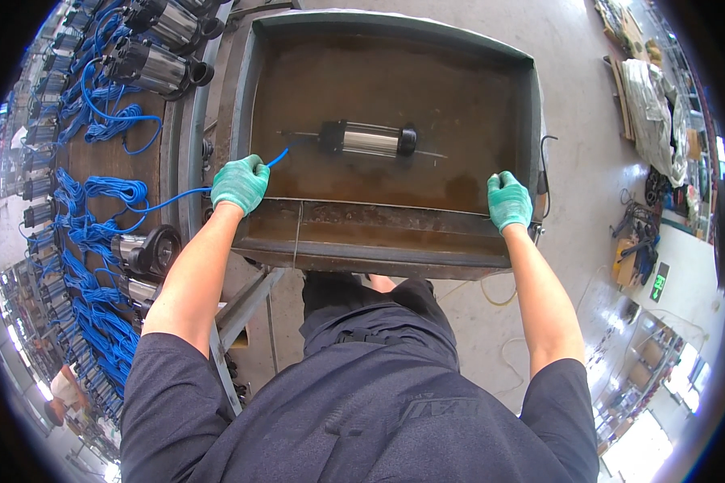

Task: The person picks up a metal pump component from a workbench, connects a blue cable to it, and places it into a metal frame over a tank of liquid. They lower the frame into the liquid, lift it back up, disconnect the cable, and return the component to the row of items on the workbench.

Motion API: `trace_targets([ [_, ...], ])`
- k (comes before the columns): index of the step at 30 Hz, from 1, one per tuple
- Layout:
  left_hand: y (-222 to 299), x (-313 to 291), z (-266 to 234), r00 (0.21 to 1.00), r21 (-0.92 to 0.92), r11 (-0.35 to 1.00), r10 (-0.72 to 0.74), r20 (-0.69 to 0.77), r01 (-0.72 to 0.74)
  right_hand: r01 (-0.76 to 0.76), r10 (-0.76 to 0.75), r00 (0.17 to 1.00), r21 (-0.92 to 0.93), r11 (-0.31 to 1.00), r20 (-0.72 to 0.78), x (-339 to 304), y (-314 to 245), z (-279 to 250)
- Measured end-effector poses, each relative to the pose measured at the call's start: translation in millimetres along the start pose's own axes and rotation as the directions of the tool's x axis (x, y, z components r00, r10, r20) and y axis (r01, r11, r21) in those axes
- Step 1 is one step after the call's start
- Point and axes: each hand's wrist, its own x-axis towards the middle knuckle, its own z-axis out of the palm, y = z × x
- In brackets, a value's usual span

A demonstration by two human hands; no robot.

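Pump (pixel 370 139), seen from the head view, lying on its side near the middle of a rectangular metal tank (pixel 528 113), in murky brown water (pixel 314 72). Its long axis runs roughly along the tank's long sides, the right end slanting slightly toward the person. The green-gloved left hand (pixel 240 183), at the tank's near left, seems slightly nearer; from it the pump lies to the right and farther in. Its fingers are closed around a blue cable (pixel 277 158), whose visible tip points toward the pump. The right hand (pixel 509 200), also gloved, is at the tank's right side, fingers curled (whether they grip the edge, I cannot tell). The pump has a shiny silver barrel and black ends, the left one blocky, the right rounded, with a thin rod (pixel 296 133) showing beyond each end.
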Motion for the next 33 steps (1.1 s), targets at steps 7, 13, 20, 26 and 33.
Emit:
trace_targets([
  [7,0.3,-2.2,-3.8,0.999,-0.03,0.999,-0.02,0.03,0.021,-0.005,0.005,1.0,0.007,1.0,-0.005,-1.4,-3.0,-3.3],
  [13,0.8,-1.8,-5.2,0.999,-0.014,1.0,-0.025,0.034,0.026,-0.009,0.009,1.0,0.017,1.0,-0.008,-1.0,-3.7,-3.1],
  [20,1.5,-2.5,-6.7,0.999,-0.015,1.0,-0.009,0.044,0.009,-0.009,0.009,1.0,0.037,0.999,-0.024,-0.9,-2.7,-2.3],
  [26,-0.2,-1.0,-2.7,0.997,-0.023,1.0,-0.005,0.071,0.007,-0.011,0.012,1.0,0.037,0.999,-0.024,0.8,0.7,-1.2],
  [33,2.8,-3.4,-5.0,0.998,-0.051,0.998,0.027,0.055,-0.024,-0.042,0.045,0.999,0.08,0.996,-0.031,-1.3,3.0,0.2],
])
